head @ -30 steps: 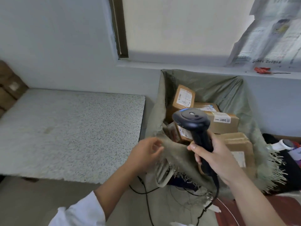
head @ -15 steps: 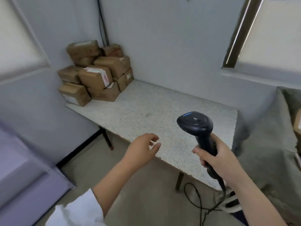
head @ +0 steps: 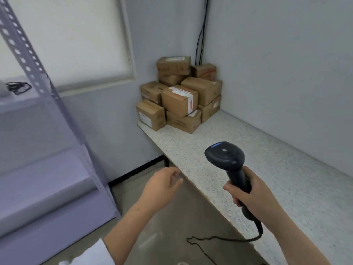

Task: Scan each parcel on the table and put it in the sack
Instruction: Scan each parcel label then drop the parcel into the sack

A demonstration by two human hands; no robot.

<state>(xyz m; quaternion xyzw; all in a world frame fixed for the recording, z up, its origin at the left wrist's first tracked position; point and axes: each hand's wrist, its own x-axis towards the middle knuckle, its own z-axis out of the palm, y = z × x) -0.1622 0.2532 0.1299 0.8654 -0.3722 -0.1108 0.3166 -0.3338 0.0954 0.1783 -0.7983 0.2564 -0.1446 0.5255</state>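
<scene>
Several brown cardboard parcels point(head: 180, 96) are stacked at the far end of the speckled table point(head: 267, 169), in the corner of the room. My right hand point(head: 252, 196) grips the handle of a black barcode scanner point(head: 227, 159), held upright above the table's near part, its cable trailing down. My left hand point(head: 162, 188) hangs in the air just off the table's front edge, fingers loosely curled, holding nothing. The sack is out of view.
A grey metal shelving unit point(head: 38, 131) stands at the left, with a black cable point(head: 18, 87) on its upper shelf. Black wires point(head: 200, 35) run down the wall corner behind the parcels. The floor point(head: 168, 236) lies below between shelf and table.
The view has swung left from the sack with parcels to the table's far end and the parcel stack. Both hands kept their pose; the right still holds the scanner.
</scene>
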